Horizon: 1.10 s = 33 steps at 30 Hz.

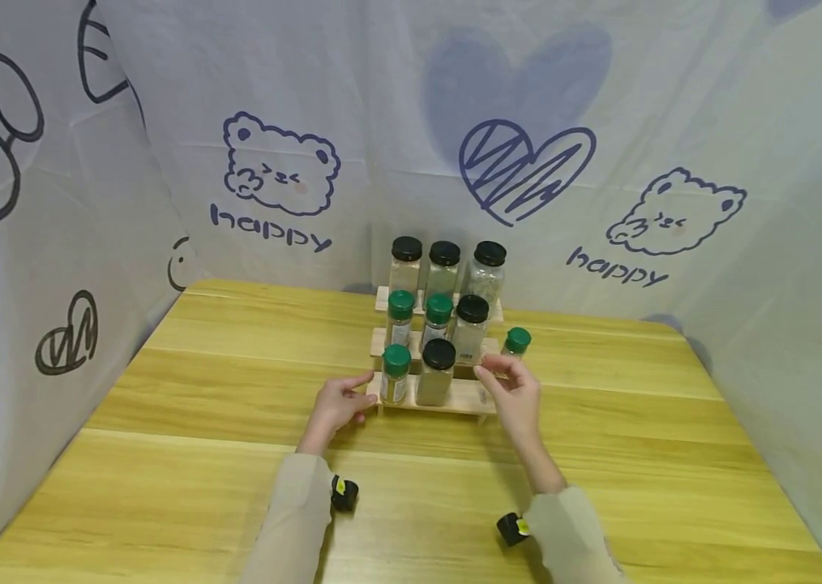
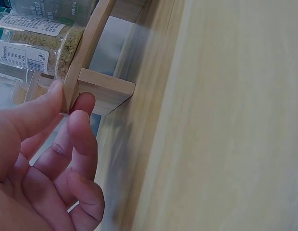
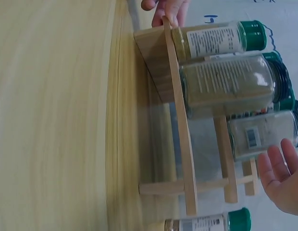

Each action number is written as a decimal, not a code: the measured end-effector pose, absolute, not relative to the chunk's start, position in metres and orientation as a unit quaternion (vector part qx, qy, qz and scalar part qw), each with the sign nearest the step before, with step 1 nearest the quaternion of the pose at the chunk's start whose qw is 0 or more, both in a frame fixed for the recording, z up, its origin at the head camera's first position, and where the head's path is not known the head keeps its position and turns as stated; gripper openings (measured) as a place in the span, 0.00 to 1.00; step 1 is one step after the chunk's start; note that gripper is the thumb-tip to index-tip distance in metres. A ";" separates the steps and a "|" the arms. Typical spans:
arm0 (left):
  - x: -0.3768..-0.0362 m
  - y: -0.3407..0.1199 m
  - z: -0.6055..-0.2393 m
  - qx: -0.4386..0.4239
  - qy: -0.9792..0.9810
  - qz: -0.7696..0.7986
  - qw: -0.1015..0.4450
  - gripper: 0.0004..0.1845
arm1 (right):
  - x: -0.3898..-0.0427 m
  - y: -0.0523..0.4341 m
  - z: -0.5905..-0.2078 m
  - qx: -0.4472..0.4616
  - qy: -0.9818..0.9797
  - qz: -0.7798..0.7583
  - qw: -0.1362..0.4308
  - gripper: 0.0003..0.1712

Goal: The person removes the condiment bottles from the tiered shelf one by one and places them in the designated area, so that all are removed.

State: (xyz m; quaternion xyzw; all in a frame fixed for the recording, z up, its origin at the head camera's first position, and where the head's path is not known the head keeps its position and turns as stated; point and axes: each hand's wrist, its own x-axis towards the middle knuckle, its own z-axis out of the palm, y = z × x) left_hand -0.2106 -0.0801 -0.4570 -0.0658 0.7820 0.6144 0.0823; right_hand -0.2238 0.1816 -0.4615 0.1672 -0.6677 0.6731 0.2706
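Wooden table [image 1: 236, 454] w/ a cartoon bear-and-heart cloth backdrop around it; a three-tier wooden spice rack [image 1: 464, 397] sits toward the back centre. Rack looks nearly full: three black-lidded jars on the top step, two green-lidded plus one black-lidded on the middle, one green-lidded and one black-lidded on the bottom, w/ an empty slot at the bottom step's right end. One green-lidded jar [image 1: 516, 342] stands off the rack, just beside its right side, so it seems one placement is left. Left hand [image 1: 338, 401] rests at the rack's left end, fingers [image 2: 77, 120] loosely bent, tips touching the wood, not gripping. Right hand [image 1: 511, 389] hovers at the rack's right end near the loose jar, fingers relaxed and apart, holding nothing. Both sleeves are beige.
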 end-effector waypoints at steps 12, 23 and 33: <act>-0.210 -0.080 -0.459 -0.069 0.779 0.617 0.087 0.23 | -0.193 0.141 -0.411 0.165 -0.716 0.639 0.226 0.15; -0.210 -0.081 -0.458 -0.065 0.777 0.619 0.087 0.23 | -0.185 0.126 -0.395 0.184 -0.735 0.614 0.222 0.20; -0.210 -0.079 -0.458 -0.065 0.780 0.617 0.085 0.23 | -0.184 0.123 -0.394 0.177 -0.749 0.601 0.215 0.22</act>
